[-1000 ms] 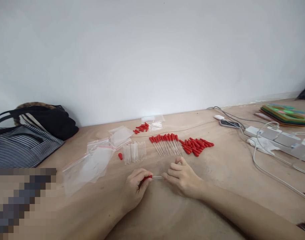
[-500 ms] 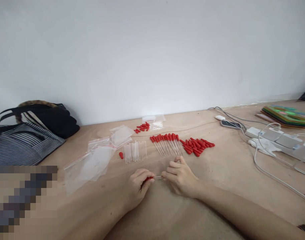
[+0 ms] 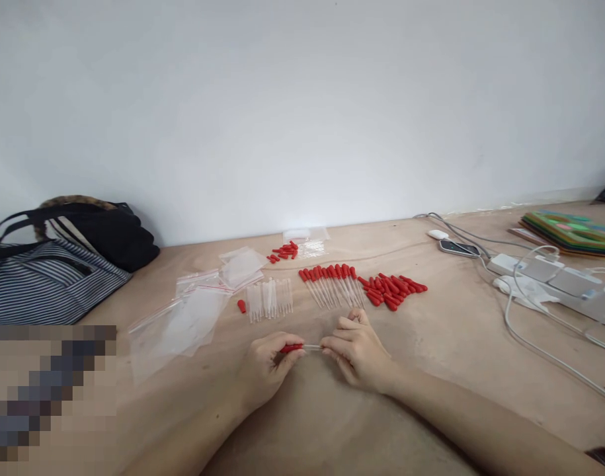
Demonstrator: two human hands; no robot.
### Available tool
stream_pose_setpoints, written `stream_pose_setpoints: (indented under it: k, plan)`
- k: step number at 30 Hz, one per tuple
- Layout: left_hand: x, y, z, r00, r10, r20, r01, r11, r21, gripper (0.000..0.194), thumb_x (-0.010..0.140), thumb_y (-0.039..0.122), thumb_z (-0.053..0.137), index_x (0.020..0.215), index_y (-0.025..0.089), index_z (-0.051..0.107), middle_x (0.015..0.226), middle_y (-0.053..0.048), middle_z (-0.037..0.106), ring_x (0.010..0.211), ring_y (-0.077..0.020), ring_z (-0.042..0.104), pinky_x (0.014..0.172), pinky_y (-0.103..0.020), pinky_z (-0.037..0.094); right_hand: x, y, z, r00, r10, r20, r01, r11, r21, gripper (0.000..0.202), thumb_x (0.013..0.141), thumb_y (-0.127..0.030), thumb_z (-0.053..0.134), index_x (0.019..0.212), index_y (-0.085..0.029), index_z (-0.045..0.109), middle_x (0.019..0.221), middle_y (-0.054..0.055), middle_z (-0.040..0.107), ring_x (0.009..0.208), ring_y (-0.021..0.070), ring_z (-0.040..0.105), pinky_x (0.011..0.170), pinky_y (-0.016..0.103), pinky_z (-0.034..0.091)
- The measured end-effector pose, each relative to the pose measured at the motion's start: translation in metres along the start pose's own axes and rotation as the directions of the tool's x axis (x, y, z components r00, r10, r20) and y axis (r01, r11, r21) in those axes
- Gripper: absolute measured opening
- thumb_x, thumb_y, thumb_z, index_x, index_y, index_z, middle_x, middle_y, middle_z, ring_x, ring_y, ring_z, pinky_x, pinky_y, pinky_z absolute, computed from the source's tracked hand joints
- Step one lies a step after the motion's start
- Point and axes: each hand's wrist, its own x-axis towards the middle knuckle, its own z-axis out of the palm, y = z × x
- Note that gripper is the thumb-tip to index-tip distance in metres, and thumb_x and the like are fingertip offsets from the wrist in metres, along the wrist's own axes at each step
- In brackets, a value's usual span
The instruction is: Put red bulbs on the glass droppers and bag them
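Red bulb (image 3: 293, 348) in the left hand (image 3: 262, 363), clear tube (image 3: 312, 347) in the right hand (image 3: 360, 354)

Through the head camera I have the left hand's grip pinched round the red bulb, thumb and fingers closed to about its thickness, its narrow end toward 3 o'clock. The right hand's grip is closed on the far end of the clear tube, fingertips together and the other fingers curled. The tube lies level between the two hands and meets the bulb at the left fingertips; how far it sits inside, I cannot tell.

Going outward from that tube, I see a fanned row of red-topped droppers (image 3: 331, 272) just beyond the right hand, between 12 and 1 o'clock, bulbs away from me. A heap of loose red bulbs (image 3: 391, 287) lies beside them at 2 o'clock. At 11 o'clock there is a row of bare clear tubes (image 3: 270, 297), with a single red bulb (image 3: 241, 306) just beside it at 10.

Overlapping plastic bags (image 3: 198, 317) spread over the tabletop (image 3: 292, 423) toward 10 o'clock. Farther off, near the wall (image 3: 302, 119), I have a small pile of red pieces (image 3: 285, 251) between 11 and 12. A phone (image 3: 459, 248) lies at 2 o'clock, a white power strip (image 3: 574, 297) near 3, and a striped bag (image 3: 29, 284) well apart between 9 and 10.
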Motion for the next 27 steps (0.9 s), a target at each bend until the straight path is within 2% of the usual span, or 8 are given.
stream_pose_setpoints:
  k: [3,5,7,12,16,23,25,27]
  plan:
    - [0.001,-0.001,0.002,0.970,-0.238,0.052,0.243,0.932,-0.269,0.028,0.069,0.024,0.063,0.095,0.020,0.058,0.072,0.001,0.065,0.065,-0.0125,0.062,0.064,-0.025,0.051,0.001,0.001,-0.001,1.000,0.030,-0.004,-0.030,0.999,-0.019,0.018,0.083,-0.019,0.043,0.081,-0.018,0.061,0.058,0.000,0.058,0.063,0.0128,0.041,0.067,0.031,0.019]
    - [0.002,0.002,0.005,0.908,-0.411,0.084,0.398,0.781,-0.481,0.045,0.062,0.025,0.069,0.103,0.019,0.051,0.077,0.001,0.065,0.069,-0.0131,0.062,0.067,-0.027,0.051,0.001,0.001,-0.001,0.997,0.070,-0.030,-0.071,0.997,-0.025,0.018,0.083,-0.019,0.043,0.082,-0.018,0.061,0.059,0.000,0.059,0.063,0.0128,0.041,0.068,0.032,0.020]
    - [0.003,0.007,0.010,0.840,-0.530,0.116,0.477,0.620,-0.623,0.044,0.059,0.027,0.072,0.096,0.018,0.051,0.079,0.000,0.065,0.074,-0.0137,0.062,0.072,-0.028,0.051,0.000,0.000,0.000,0.992,0.108,-0.059,-0.110,0.993,-0.032,0.019,0.083,-0.019,0.043,0.081,-0.018,0.062,0.059,0.000,0.060,0.063,0.0126,0.042,0.069,0.032,0.020]
    - [0.007,0.020,0.025,0.751,-0.628,0.206,0.491,0.322,-0.809,0.035,0.058,0.036,0.074,0.079,0.014,0.057,0.079,-0.003,0.065,0.077,-0.0143,0.062,0.081,-0.031,0.048,-0.001,-0.004,0.005,0.980,0.167,-0.106,-0.172,0.984,-0.040,0.022,0.085,-0.019,0.042,0.077,-0.018,0.062,0.055,-0.001,0.059,0.059,0.0119,0.041,0.068,0.032,0.020]
    - [0.016,0.022,0.033,0.679,-0.711,0.182,0.425,0.179,-0.887,0.030,0.060,0.034,0.074,0.073,0.014,0.057,0.073,-0.001,0.063,0.069,-0.0110,0.061,0.079,-0.029,0.049,-0.001,-0.006,0.006,0.982,0.156,-0.106,-0.159,0.987,-0.029,0.021,0.084,-0.020,0.044,0.074,-0.018,0.062,0.052,-0.001,0.059,0.058,0.0121,0.040,0.068,0.031,0.019]
    - [0.021,0.026,0.040,0.659,-0.736,0.156,0.405,0.172,-0.898,0.029,0.063,0.036,0.071,0.070,0.013,0.055,0.070,0.000,0.062,0.063,-0.0088,0.059,0.070,-0.025,0.051,-0.001,-0.008,0.008,0.979,0.165,-0.121,-0.172,0.983,-0.057,0.023,0.083,-0.020,0.045,0.068,-0.018,0.061,0.047,-0.002,0.056,0.056,0.0111,0.040,0.067,0.031,0.020]
    - [0.028,0.026,0.038,0.668,-0.734,0.118,0.471,0.295,-0.831,0.027,0.068,0.037,0.067,0.071,0.014,0.053,0.069,0.000,0.060,0.063,-0.0087,0.060,0.070,-0.025,0.051,-0.001,-0.007,0.008,0.976,0.184,-0.114,-0.192,0.980,-0.059,0.022,0.083,-0.021,0.046,0.067,-0.019,0.062,0.048,-0.002,0.057,0.056,0.0108,0.042,0.067,0.031,0.020]
    - [0.043,0.021,0.032,0.686,-0.721,0.098,0.591,0.475,-0.652,0.022,0.076,0.034,0.059,0.069,0.014,0.052,0.066,0.001,0.059,0.061,-0.0083,0.060,0.068,-0.025,0.052,-0.001,-0.004,0.007,0.969,0.219,-0.118,-0.224,0.974,-0.039,0.017,0.082,-0.025,0.050,0.071,-0.020,0.063,0.051,-0.003,0.059,0.057,0.0106,0.045,0.068,0.030,0.020]
